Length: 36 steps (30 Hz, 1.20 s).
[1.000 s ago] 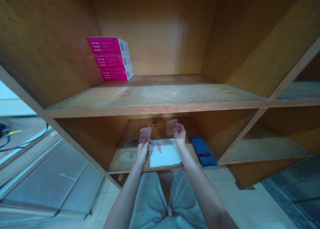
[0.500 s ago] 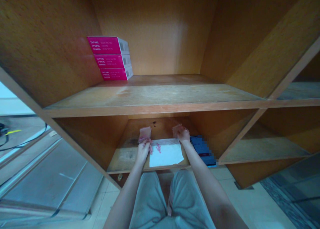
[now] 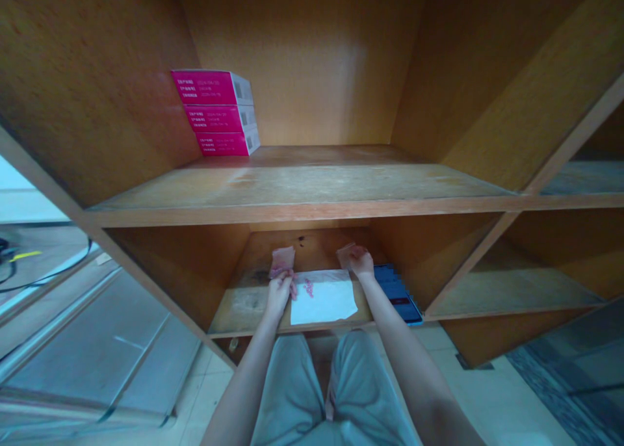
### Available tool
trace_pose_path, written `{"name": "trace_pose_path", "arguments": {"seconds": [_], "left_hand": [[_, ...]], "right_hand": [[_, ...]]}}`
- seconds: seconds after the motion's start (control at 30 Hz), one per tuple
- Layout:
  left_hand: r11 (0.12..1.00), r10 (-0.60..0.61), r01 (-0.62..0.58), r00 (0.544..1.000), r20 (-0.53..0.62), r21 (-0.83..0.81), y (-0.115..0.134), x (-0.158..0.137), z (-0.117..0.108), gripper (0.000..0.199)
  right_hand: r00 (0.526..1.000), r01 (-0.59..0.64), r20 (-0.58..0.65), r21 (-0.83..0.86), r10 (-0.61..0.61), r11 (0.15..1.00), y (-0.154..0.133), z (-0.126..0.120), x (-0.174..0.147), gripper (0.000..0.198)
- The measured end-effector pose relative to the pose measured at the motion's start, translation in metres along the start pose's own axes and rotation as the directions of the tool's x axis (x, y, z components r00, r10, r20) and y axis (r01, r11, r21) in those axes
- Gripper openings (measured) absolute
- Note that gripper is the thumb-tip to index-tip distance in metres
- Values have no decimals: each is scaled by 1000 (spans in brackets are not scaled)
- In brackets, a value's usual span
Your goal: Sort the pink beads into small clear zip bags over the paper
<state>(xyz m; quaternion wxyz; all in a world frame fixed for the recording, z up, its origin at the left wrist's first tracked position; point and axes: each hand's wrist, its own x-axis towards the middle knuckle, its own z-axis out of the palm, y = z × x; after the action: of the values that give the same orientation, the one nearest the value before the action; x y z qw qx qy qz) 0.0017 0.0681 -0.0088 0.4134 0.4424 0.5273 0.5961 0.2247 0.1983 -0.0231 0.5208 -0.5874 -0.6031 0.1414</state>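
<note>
My left hand (image 3: 279, 290) rests at the left edge of a white sheet of paper (image 3: 324, 306), its fingers closed on a small pinkish item (image 3: 293, 290) whose kind I cannot make out. Just beyond those fingers lies a translucent pinkish packet (image 3: 283, 259). Several tiny pink pieces (image 3: 309, 288) are scattered on the paper's upper left. Past the paper's far right corner, my right hand (image 3: 361, 262) has its fingers curled together at a small clear plastic bag (image 3: 344, 255). The fingertips are partly hidden by the hand.
A dark blue flat device (image 3: 397, 293), partly blurred out, lies right of my right forearm. The wooden shelf board (image 3: 302, 210) runs above my hands. Three stacked magenta boxes (image 3: 219, 114) stand on it at left. Side panels (image 3: 433, 251) bound the compartment.
My right hand has shifted slightly to the right, and its fingers have turned a little over the clear bag. My left hand and the paper stay almost where they were.
</note>
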Motion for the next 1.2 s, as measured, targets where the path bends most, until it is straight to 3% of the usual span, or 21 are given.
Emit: {"name": "trace_pose_path", "arguments": {"seconds": [0.17, 0.37, 0.43, 0.53, 0.63, 0.73, 0.9, 1.2], "left_hand": [[1000, 7, -7, 1000, 8, 11, -2, 1, -1, 21], [1000, 13, -14, 1000, 9, 22, -4, 1, -2, 20], [1000, 14, -15, 1000, 12, 21, -4, 1, -2, 20], [1000, 13, -13, 1000, 11, 14, -4, 0, -2, 19], [1000, 18, -18, 1000, 13, 20, -3, 1, -2, 19], [1000, 15, -15, 1000, 9, 24, -1, 0, -1, 21], [999, 28, -28, 1000, -3, 25, 1, -1, 0, 21], [996, 54, -53, 998, -13, 67, 0, 0, 0, 25]], "right_hand": [[998, 0, 60, -146, 9, 989, 2, 0, -6, 18], [999, 31, 36, -170, -25, 985, -8, -7, -8, 21], [997, 66, -20, -104, -69, 992, -19, -13, -11, 22], [990, 129, -87, 185, -115, 974, -39, -17, -23, 21], [999, -13, 38, 520, -7, 854, -57, -8, -43, 19], [966, -225, 245, 645, 81, 730, -62, 11, -64, 18], [930, -319, 348, 613, 115, 723, -53, 34, -80, 13], [924, -308, 371, 586, 90, 750, -49, 36, -81, 17]]}}
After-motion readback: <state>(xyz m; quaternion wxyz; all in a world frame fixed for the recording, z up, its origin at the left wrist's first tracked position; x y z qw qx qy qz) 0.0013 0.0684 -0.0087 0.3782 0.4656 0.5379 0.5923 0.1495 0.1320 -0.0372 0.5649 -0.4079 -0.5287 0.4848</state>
